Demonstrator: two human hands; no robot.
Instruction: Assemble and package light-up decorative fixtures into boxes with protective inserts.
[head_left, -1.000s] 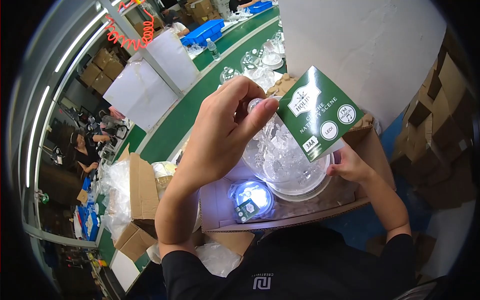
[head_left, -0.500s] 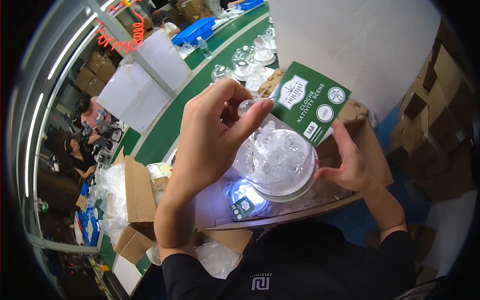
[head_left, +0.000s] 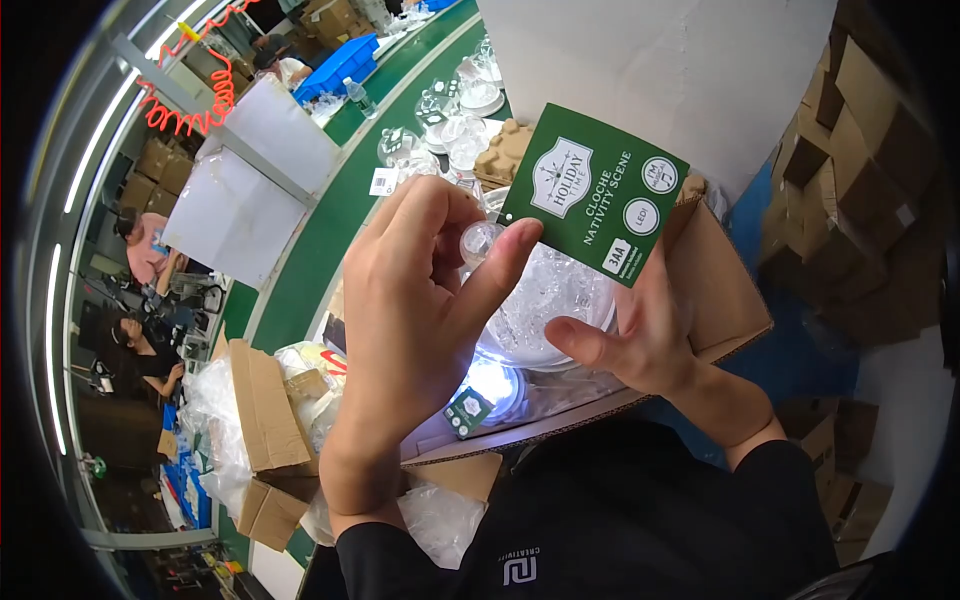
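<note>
The green card [head_left: 597, 193] and cardboard box flap [head_left: 728, 290] hem in the right hand [head_left: 640, 330]; open room lies left over the belt [head_left: 320, 250].

Your left hand [head_left: 415, 300] is raised in front of you, and its thumb and fingers pinch the small clear knob [head_left: 478, 240] on top of a clear plastic dome [head_left: 555, 305]. Your right hand [head_left: 640, 330] holds the dome from the other side, the thumb pressed against its lower edge. A green card tag [head_left: 597, 192] with white print stands up just above the right hand, beside the knob. Under the dome, an open cardboard box [head_left: 735, 290] holds a small lit white light [head_left: 495, 380]. Further away, the green table [head_left: 330, 225] carries more clear domes [head_left: 465, 110].
</note>
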